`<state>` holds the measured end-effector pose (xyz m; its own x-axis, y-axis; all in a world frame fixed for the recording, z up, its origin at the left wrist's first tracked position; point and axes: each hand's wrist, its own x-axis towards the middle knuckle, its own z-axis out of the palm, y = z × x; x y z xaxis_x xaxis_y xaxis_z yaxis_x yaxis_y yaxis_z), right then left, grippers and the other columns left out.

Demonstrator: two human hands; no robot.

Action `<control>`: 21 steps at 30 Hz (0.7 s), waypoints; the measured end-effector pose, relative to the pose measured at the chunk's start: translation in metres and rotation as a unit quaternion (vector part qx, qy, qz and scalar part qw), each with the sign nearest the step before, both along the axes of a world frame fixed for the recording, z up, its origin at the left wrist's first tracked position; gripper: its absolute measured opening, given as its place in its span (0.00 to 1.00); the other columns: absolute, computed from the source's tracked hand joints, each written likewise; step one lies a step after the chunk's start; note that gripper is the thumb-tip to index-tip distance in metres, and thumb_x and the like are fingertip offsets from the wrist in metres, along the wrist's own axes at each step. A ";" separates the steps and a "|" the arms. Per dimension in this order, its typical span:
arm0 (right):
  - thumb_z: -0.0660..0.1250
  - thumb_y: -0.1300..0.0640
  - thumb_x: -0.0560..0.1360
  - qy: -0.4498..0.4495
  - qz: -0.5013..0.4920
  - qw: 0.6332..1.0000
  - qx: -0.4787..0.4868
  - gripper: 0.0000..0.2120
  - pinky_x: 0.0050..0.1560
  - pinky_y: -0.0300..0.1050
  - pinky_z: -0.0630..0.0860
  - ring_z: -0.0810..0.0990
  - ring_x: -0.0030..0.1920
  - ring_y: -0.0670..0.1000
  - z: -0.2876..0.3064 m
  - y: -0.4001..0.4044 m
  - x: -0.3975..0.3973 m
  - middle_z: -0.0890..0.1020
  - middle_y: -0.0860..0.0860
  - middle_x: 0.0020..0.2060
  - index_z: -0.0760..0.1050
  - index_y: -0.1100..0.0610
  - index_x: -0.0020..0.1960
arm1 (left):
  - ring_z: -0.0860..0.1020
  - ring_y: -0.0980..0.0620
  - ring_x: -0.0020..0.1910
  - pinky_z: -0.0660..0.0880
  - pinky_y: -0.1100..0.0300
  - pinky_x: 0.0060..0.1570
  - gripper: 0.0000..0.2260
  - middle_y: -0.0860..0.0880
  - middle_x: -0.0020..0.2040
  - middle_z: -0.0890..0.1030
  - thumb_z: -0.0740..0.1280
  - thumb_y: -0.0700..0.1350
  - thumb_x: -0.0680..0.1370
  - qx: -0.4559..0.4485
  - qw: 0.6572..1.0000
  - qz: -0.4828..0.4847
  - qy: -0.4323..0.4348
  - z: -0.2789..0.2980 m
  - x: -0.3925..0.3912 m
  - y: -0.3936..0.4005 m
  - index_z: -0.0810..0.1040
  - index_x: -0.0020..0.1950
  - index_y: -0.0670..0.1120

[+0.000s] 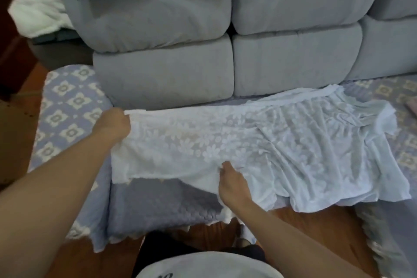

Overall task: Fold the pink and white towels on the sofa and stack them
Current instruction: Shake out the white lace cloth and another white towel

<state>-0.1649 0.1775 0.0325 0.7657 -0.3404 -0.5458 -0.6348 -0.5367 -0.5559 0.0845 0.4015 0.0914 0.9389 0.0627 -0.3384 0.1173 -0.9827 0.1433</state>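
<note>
A white towel (282, 142) with a flower pattern lies spread and wrinkled across the sofa seat (158, 201), its near edge hanging over the front. My left hand (114, 125) grips the towel's far left corner. My right hand (232, 184) pinches the near edge of the towel, close to the middle. A sliver of pink cloth (411, 106) shows at the right edge of the frame, on the seat.
Grey back cushions (225, 29) rise behind the towel. The seat wears a purple flowered cover (67, 101). A white fluffy cloth (38, 16) lies on a dark stand at the far left. Wooden floor (316, 221) runs below the sofa front.
</note>
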 end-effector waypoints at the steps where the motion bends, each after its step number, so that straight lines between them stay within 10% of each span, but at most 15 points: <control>1: 0.49 0.55 0.84 0.004 -0.006 1.000 0.025 0.10 0.54 0.55 0.78 0.81 0.48 0.57 -0.002 0.012 -0.002 0.81 0.56 0.47 0.68 0.56 0.55 | 0.75 0.33 0.63 0.72 0.47 0.60 0.16 0.31 0.65 0.75 0.58 0.42 0.84 -0.022 0.999 0.007 0.022 -0.002 0.011 0.007 0.75 0.65 0.32; 10: 0.56 0.54 0.85 -0.004 -0.034 0.963 0.269 0.15 0.51 0.42 0.71 0.75 0.51 0.49 0.032 0.213 0.068 0.80 0.57 0.58 0.74 0.59 0.66 | 0.73 0.31 0.64 0.71 0.40 0.64 0.16 0.32 0.66 0.73 0.65 0.44 0.79 -0.118 0.982 -0.044 -0.139 0.000 0.204 0.118 0.74 0.67 0.41; 14: 0.55 0.56 0.85 0.004 -0.030 0.961 0.275 0.17 0.48 0.37 0.74 0.76 0.53 0.53 0.016 0.307 0.113 0.77 0.59 0.59 0.72 0.63 0.69 | 0.67 0.32 0.71 0.67 0.38 0.70 0.29 0.35 0.74 0.65 0.67 0.52 0.78 -0.079 0.997 -0.014 -0.010 -0.050 0.193 0.194 0.64 0.76 0.45; 17: 0.54 0.56 0.85 0.025 -0.111 0.958 0.262 0.19 0.68 0.55 0.73 0.73 0.67 0.60 0.002 0.342 0.147 0.73 0.58 0.70 0.68 0.59 0.75 | 0.76 0.37 0.65 0.75 0.45 0.62 0.19 0.37 0.69 0.74 0.63 0.43 0.81 -0.143 0.980 0.031 0.137 -0.088 0.081 0.242 0.71 0.71 0.39; 21: 0.55 0.54 0.83 0.028 -0.219 0.935 0.278 0.22 0.69 0.59 0.72 0.73 0.69 0.60 -0.023 0.363 0.186 0.71 0.56 0.73 0.66 0.51 0.77 | 0.72 0.37 0.68 0.76 0.46 0.58 0.28 0.42 0.73 0.69 0.65 0.33 0.80 -0.320 0.866 0.177 0.342 -0.110 -0.082 0.272 0.62 0.78 0.46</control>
<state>0.0206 0.5407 0.0099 0.5837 -0.2660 -0.7672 -0.7629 0.1439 -0.6303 0.0027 0.6737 -0.0182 0.4657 -0.1010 -0.8791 0.6671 -0.6127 0.4238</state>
